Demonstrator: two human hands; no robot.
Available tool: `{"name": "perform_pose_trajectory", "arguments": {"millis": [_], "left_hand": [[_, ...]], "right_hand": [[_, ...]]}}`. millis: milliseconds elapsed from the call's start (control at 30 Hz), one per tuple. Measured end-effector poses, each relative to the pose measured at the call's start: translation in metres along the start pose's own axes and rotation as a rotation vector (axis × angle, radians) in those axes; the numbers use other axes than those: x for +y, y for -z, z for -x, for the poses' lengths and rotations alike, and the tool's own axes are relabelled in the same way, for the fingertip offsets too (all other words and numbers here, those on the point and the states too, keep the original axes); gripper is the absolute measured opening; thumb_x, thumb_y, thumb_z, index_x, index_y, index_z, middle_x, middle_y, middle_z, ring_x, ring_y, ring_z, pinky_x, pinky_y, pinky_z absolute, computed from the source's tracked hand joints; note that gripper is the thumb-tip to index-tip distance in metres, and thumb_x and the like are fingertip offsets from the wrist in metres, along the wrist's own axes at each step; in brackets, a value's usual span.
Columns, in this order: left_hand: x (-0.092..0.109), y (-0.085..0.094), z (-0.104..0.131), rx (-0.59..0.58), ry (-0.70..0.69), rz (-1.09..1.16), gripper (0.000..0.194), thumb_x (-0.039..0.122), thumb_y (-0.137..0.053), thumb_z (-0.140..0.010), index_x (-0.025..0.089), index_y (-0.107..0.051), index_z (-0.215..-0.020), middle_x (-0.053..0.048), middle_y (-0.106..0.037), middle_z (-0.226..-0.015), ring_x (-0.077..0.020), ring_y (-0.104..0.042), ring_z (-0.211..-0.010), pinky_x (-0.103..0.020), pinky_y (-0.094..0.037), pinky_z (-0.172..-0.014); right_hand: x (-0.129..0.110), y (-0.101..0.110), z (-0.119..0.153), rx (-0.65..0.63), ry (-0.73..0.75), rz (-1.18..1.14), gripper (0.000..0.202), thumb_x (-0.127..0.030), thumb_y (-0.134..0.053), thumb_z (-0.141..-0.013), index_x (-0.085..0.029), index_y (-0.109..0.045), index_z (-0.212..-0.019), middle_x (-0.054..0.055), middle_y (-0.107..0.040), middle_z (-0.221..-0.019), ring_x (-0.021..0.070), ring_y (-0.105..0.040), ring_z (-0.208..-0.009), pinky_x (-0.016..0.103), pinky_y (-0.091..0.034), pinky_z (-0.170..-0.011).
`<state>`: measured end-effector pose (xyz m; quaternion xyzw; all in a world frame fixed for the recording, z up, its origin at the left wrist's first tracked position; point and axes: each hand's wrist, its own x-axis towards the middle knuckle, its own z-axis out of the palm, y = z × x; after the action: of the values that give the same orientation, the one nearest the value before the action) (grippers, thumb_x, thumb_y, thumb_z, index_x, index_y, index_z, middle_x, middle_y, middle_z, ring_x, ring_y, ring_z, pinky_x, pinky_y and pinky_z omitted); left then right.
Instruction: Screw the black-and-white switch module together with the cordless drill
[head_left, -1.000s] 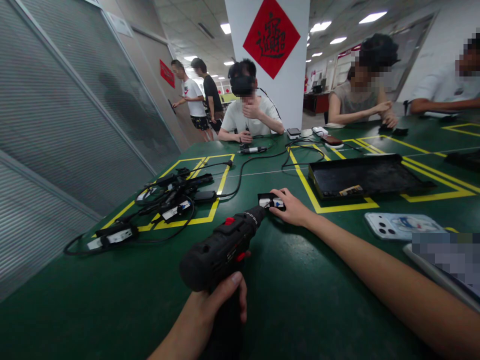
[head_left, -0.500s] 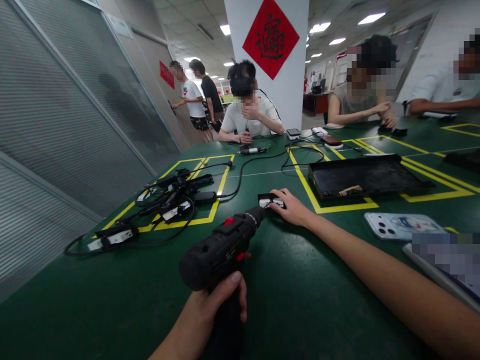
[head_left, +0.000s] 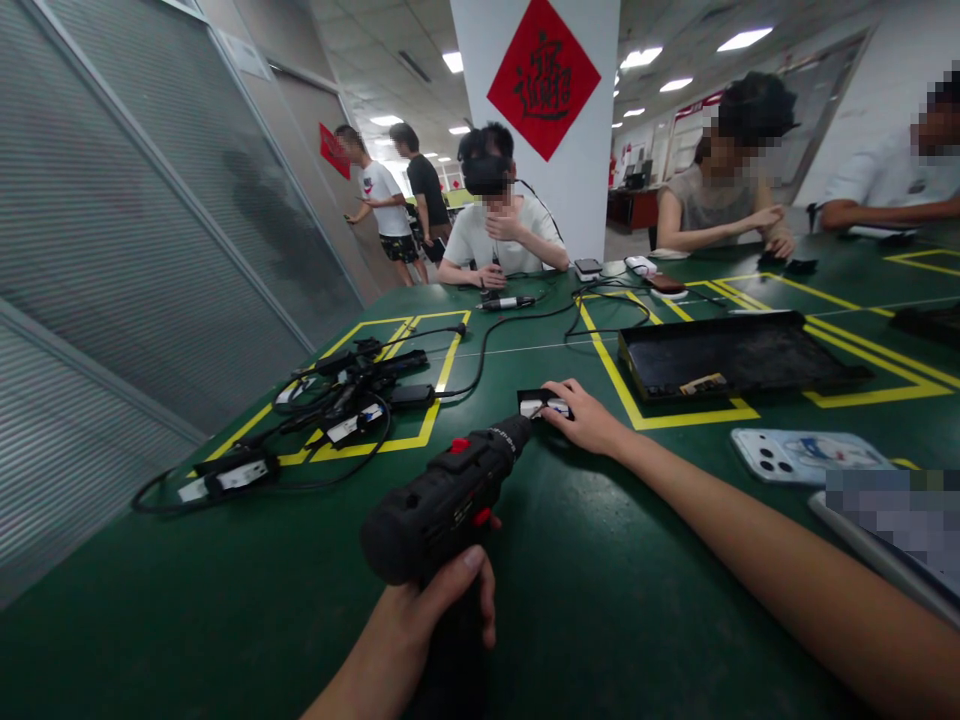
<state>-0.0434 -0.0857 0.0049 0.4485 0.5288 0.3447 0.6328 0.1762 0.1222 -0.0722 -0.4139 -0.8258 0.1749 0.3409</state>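
A black cordless drill (head_left: 450, 500) with red switches is gripped by its handle in my left hand (head_left: 442, 610), its chuck pointing up and right. The bit's tip meets a small black case with a white part inside (head_left: 531, 403) lying on the green table. My right hand (head_left: 581, 415) reaches in from the right, its fingers pressed on the right side of that case. Part of the case is covered by those fingers.
Tangled black cables and adapters (head_left: 352, 400) lie at the left. A black tray (head_left: 720, 355) stands at the right. Nearer are a phone (head_left: 810, 452) and a silver-edged device (head_left: 885, 545). Several people are around; one person (head_left: 502, 220) sits across the table (head_left: 247, 590).
My hands, the drill and the case hold almost the same places; the whole view has shifted very slightly. In the background, the two standing people have moved a little.
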Motion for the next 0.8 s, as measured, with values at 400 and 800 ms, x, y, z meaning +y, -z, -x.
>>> {"name": "perform_pose_trajectory", "arguments": {"millis": [400,800], "left_hand": [[0.0029,0.0000,0.0026,-0.014,0.007,-0.029,0.035,0.042,-0.044,-0.088,0.016,-0.045,-0.113,-0.001,-0.057,-0.069,-0.0195,-0.059,-0.061,-0.036,-0.045,-0.061],[0.0050,0.0004,0.0014,-0.014,0.030,-0.064,0.035,0.044,-0.043,-0.088,0.014,-0.051,-0.105,-0.002,-0.058,-0.070,-0.0196,-0.058,-0.061,-0.036,-0.045,-0.063]], "right_hand": [[0.0015,0.0010,0.0019,-0.016,0.026,0.020,0.052,-0.042,-0.054,-0.083,-0.023,-0.040,-0.130,0.009,-0.044,-0.115,0.0219,-0.052,-0.100,0.038,-0.042,-0.092],[0.0020,0.0010,0.0012,-0.015,0.015,0.018,0.053,-0.046,-0.053,-0.084,-0.024,-0.040,-0.130,0.009,-0.044,-0.115,0.0215,-0.053,-0.098,0.037,-0.042,-0.090]]}}
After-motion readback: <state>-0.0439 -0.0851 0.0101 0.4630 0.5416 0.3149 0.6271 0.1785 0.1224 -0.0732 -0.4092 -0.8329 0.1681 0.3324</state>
